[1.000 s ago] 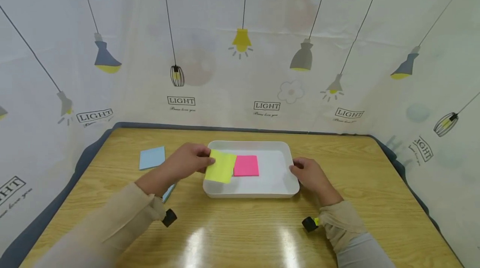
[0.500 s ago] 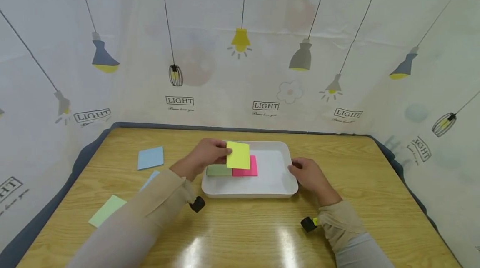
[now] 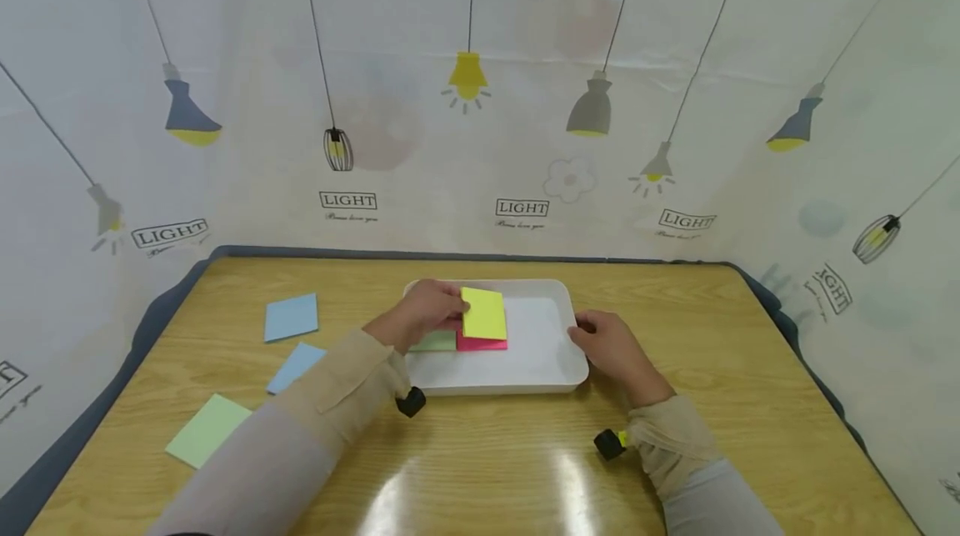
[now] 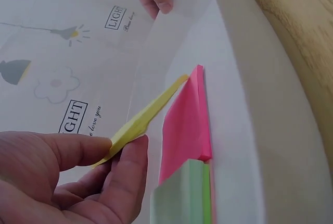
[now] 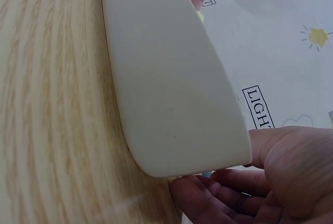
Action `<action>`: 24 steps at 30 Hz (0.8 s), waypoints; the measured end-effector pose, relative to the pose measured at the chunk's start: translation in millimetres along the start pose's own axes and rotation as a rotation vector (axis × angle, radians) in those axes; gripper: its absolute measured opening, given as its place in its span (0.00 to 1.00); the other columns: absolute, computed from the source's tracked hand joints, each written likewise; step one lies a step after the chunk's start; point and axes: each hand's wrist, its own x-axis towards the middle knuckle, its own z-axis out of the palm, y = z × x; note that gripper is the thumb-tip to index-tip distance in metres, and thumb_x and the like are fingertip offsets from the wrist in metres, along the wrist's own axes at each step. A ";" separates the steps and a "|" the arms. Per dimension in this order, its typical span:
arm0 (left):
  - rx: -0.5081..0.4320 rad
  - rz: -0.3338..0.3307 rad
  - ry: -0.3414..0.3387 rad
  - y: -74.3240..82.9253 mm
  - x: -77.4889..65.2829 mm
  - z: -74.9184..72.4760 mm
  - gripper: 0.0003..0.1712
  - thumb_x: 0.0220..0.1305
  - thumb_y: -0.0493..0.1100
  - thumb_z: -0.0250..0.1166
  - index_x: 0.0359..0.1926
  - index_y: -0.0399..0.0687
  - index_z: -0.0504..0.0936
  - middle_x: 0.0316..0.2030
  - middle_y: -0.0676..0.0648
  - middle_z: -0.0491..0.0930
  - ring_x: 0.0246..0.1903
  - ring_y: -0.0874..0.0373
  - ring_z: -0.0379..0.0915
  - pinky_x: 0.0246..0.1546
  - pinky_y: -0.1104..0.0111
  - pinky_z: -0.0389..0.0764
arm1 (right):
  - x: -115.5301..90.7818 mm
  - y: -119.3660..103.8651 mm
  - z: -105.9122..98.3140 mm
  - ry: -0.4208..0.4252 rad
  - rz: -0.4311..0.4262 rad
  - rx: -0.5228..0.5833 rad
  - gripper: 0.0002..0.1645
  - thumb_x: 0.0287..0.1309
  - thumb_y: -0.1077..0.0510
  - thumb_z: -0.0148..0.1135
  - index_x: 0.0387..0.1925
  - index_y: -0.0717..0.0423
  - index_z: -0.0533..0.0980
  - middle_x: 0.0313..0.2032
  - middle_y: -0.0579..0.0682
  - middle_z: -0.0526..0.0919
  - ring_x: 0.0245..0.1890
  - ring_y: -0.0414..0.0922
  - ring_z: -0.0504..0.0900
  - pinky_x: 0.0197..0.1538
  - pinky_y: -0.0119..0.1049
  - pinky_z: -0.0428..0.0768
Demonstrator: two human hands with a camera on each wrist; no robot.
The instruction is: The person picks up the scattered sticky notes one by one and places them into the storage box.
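My left hand (image 3: 429, 307) pinches a yellow sticky-note pad (image 3: 484, 314) between thumb and fingers, held tilted over the white tray (image 3: 536, 365). Below it a pink sticky-note pad (image 4: 188, 117) lies in the tray; in the left wrist view the yellow pad's far edge is right at the pink pad's corner. Beside the pink pad, on the left, is a pale green pad (image 4: 176, 195) with a brighter green layer along its edge. At the tray's right end my right hand (image 3: 617, 350) grips the rim, thumb on one side and fingers on the outside, as the right wrist view shows.
Left of the tray, two light blue pads (image 3: 291, 318) and a pale green pad (image 3: 207, 429) lie on the wooden table (image 3: 495, 453). The left forearm crosses close over them. A white curtain (image 3: 420, 211) printed with lamps hangs behind the table.
My left hand has carried the yellow pad rightward, from over the tray's left end to over the pink pad, uncovering the green pad in the tray. The right hand stays at the rim.
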 end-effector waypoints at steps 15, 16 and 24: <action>0.272 -0.049 0.053 -7.7 10.0 -3.4 0.07 0.53 0.35 0.66 0.33 0.34 0.81 0.23 0.43 0.81 0.21 0.56 0.78 0.26 0.68 0.83 | 1.9 0.3 -1.0 -0.004 0.002 -0.024 0.25 0.64 0.52 0.51 0.58 0.60 0.70 0.53 0.59 0.77 0.47 0.48 0.74 0.51 0.48 0.77; 0.293 -0.057 0.052 -7.5 10.6 -2.5 0.07 0.53 0.35 0.66 0.33 0.34 0.81 0.21 0.43 0.81 0.21 0.56 0.78 0.26 0.68 0.83 | 2.1 0.5 -0.9 -0.002 0.004 -0.024 0.25 0.64 0.52 0.51 0.58 0.60 0.70 0.53 0.59 0.77 0.46 0.48 0.74 0.51 0.48 0.77; 0.420 -0.040 0.063 -9.8 14.8 -1.4 0.05 0.53 0.36 0.66 0.28 0.36 0.82 0.18 0.44 0.81 0.18 0.58 0.77 0.21 0.70 0.82 | 1.7 0.3 -0.2 0.000 -0.003 -0.019 0.24 0.64 0.53 0.52 0.57 0.61 0.71 0.52 0.59 0.77 0.46 0.48 0.74 0.50 0.48 0.77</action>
